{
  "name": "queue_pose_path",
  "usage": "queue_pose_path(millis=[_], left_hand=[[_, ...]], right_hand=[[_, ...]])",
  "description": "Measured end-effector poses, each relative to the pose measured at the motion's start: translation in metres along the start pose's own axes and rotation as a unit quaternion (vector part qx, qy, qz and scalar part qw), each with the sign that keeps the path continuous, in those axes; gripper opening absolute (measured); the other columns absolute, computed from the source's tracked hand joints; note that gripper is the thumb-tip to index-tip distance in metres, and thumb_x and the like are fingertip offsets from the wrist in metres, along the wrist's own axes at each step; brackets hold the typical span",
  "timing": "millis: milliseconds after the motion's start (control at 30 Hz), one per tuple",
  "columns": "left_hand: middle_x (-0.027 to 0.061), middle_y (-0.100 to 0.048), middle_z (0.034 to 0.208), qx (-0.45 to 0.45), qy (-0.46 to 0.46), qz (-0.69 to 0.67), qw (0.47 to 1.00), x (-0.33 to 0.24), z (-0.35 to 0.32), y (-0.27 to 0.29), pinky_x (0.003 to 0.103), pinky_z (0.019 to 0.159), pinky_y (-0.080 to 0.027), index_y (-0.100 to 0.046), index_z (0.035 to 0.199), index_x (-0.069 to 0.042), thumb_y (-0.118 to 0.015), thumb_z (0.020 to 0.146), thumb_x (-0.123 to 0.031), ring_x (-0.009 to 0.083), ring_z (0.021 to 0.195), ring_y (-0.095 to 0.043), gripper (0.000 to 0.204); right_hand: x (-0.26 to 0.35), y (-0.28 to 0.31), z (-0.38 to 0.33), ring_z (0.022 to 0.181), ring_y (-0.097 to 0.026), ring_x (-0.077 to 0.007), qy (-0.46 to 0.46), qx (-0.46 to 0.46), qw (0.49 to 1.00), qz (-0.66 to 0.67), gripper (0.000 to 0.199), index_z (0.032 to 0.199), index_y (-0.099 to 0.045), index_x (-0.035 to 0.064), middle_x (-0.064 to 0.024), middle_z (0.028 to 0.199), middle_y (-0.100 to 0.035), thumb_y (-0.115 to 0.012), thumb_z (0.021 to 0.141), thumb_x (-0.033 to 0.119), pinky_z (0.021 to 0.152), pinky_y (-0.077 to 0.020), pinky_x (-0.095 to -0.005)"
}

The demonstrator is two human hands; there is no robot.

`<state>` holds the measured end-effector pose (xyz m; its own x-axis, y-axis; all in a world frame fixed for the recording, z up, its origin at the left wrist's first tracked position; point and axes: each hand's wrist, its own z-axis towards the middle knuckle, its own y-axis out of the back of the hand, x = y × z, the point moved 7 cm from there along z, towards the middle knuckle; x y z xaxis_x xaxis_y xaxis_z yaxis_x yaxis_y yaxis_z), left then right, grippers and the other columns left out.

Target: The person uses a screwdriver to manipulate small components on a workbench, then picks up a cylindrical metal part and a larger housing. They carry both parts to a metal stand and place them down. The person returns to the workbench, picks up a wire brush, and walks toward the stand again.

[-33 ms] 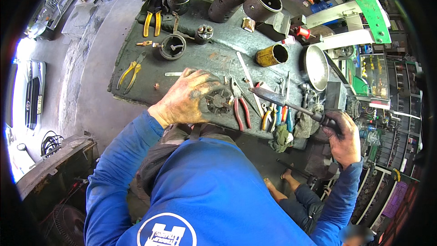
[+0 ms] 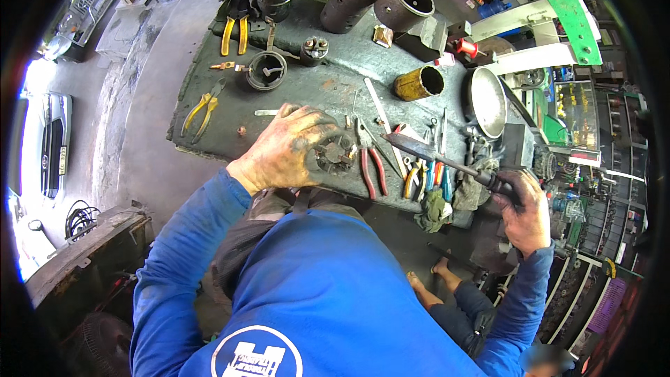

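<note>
Sitting at the near edge of the tabletop (image 2: 222,120), a dark round part (image 2: 338,153) is clasped by the left hand (image 2: 289,145), with red-handled pliers (image 2: 365,169) laid just beside it and a long dark-handled tool (image 2: 455,165) gripped by the right hand (image 2: 525,211).

On the bench (image 2: 230,101), a tube (image 2: 412,86) sits left of a pan (image 2: 486,101). The round part (image 2: 336,153), against the left hand's (image 2: 292,145) right side, perhaps rests near the front edge.

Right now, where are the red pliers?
In head view, the red pliers lie on the bench, just right of the round part in the left hand.
</note>
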<state>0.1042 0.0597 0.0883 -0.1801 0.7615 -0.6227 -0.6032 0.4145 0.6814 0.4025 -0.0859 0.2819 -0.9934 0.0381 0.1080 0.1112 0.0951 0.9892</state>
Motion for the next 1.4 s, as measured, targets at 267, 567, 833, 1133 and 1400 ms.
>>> queue_pose_path(millis=[267, 567, 833, 1133, 1400], left_hand=[[0.0125, -0.062, 0.134, 0.213, 0.143, 0.149, 0.955, 0.054, -0.045, -0.055, 0.056, 0.113, -0.039, -0.062, 0.141, -0.014, -0.084, 0.074, -0.031, 0.0368, 0.137, -0.051, 0.072], [0.0154, -0.059, 0.144, 0.266, 0.181, 0.202, 0.925, 0.064, -0.058, -0.073, 0.056, 0.113, -0.038, -0.06, 0.144, -0.013, -0.082, 0.079, -0.037, 0.0398, 0.138, -0.052, 0.072], [0.0177, -0.059, 0.143, 0.261, 0.197, 0.174, 0.929, 0.065, -0.058, -0.071, 0.056, 0.113, -0.038, -0.06, 0.144, -0.014, -0.084, 0.077, -0.038, 0.0403, 0.137, -0.052, 0.075], [0.0145, -0.062, 0.135, 0.202, 0.126, 0.133, 0.962, 0.064, -0.009, -0.092, 0.054, 0.112, -0.041, -0.059, 0.143, -0.014, -0.089, 0.071, -0.032, 0.0372, 0.133, -0.053, 0.079], [0.0188, -0.055, 0.148, 0.259, 0.151, 0.11, 0.948, 0.047, 0.034, -0.138, 0.057, 0.118, -0.035, -0.054, 0.148, -0.014, -0.091, 0.071, -0.038, 0.0385, 0.14, -0.049, 0.089]], right_hand=[[0.002, -0.124, -0.008, 0.099, -0.069, -0.0392, -0.111, 0.035, 0.988, 0.101, 0.029, 0.112, -0.07, 0.0047, -0.017, 0.102, -0.072, -0.077, 0.084, 0.009, 0.087, -0.0538, -0.0465], [0.022, -0.194, -0.029, 0.099, -0.07, -0.038, -0.179, 0.06, 0.954, 0.233, 0.029, 0.114, -0.069, 0.0019, -0.0156, 0.1, -0.075, -0.075, 0.087, 0.01, 0.087, -0.054, -0.0466], [0.027, -0.201, -0.035, 0.099, -0.069, -0.0388, -0.183, 0.06, 0.956, 0.223, 0.029, 0.114, -0.069, 0.0025, -0.0166, 0.101, -0.074, -0.076, 0.087, 0.011, 0.087, -0.0542, -0.0471], [0.005, -0.178, -0.064, 0.093, -0.074, -0.0343, -0.257, 0.013, 0.944, 0.208, 0.031, 0.12, -0.069, 0.0007, -0.0194, 0.101, -0.074, -0.074, 0.091, 0.007, 0.084, -0.0563, -0.0411], [-0.015, -0.171, -0.088, 0.093, -0.073, -0.0356, -0.323, -0.011, 0.928, 0.186, 0.029, 0.118, -0.068, -0.0012, -0.0214, 0.101, -0.074, -0.073, 0.091, 0.007, 0.084, -0.0556, -0.0418]])
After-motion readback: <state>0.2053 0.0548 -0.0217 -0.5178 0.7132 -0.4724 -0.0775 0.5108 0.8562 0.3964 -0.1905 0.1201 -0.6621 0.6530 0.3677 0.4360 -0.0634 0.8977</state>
